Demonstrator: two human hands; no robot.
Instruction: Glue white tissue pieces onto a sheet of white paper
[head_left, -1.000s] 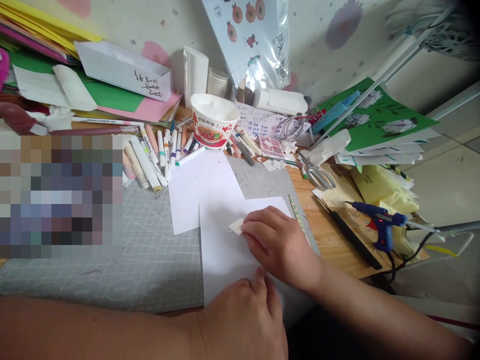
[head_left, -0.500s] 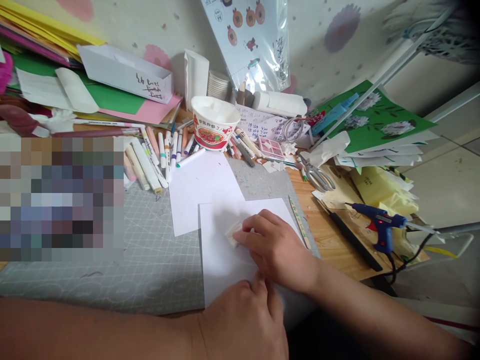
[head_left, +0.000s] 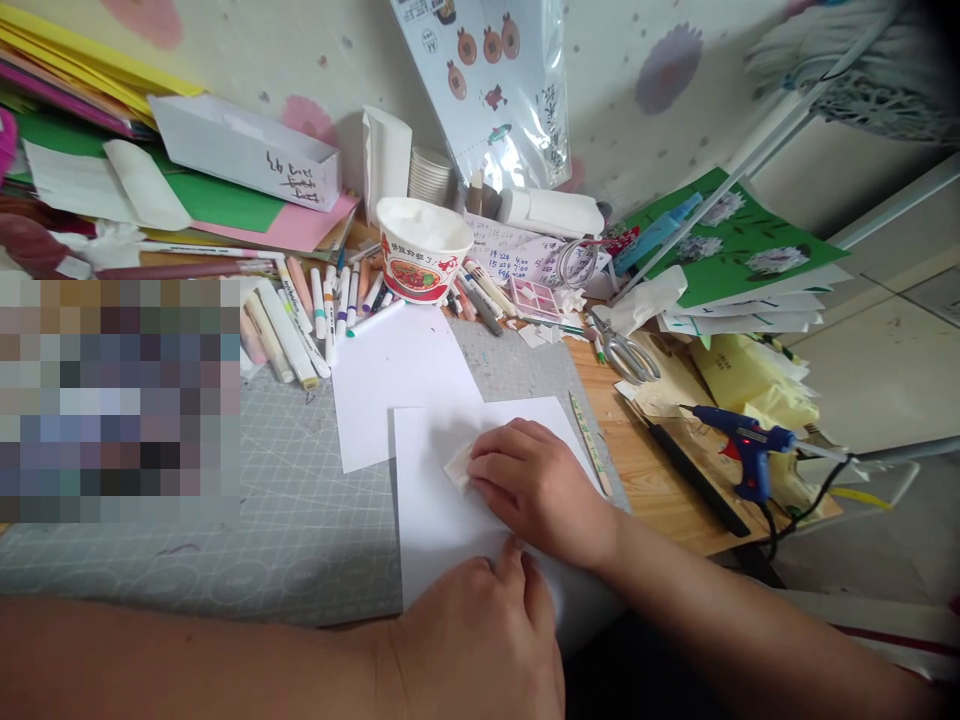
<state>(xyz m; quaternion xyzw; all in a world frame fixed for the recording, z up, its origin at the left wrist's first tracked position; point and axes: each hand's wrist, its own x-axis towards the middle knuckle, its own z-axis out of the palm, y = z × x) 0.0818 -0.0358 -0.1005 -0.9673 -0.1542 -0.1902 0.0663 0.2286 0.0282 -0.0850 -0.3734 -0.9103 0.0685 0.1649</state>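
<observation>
A white paper sheet (head_left: pixel 431 550) lies on the gray cutting mat, overlapping a second white sheet (head_left: pixel 397 385) behind it. Under the bent fingers of my right hand (head_left: pixel 536 490), a small folded whitish tissue-like pad (head_left: pixel 457 468) is pressed flat to the front sheet; its right part is hidden. My left hand (head_left: pixel 484 625) rests at the sheet's near edge, its index finger reaching toward the right wrist and its other fingers curled, holding the paper down. The left thumb is out of sight.
Several markers (head_left: pixel 330 310) crowd around a paper bowl (head_left: pixel 424 255) at the back. To the right lie a patterned strip (head_left: pixel 591 440), scissors (head_left: pixel 630 352), a black-handled tool (head_left: pixel 694 480) and a blue glue gun (head_left: pixel 750 445) with its red light on. Blurred blocks hide the left side.
My right fingers have settled lower and closer together over the pad, covering more of it. My left hand stays in place on the sheet. The whole view has shifted slightly.
</observation>
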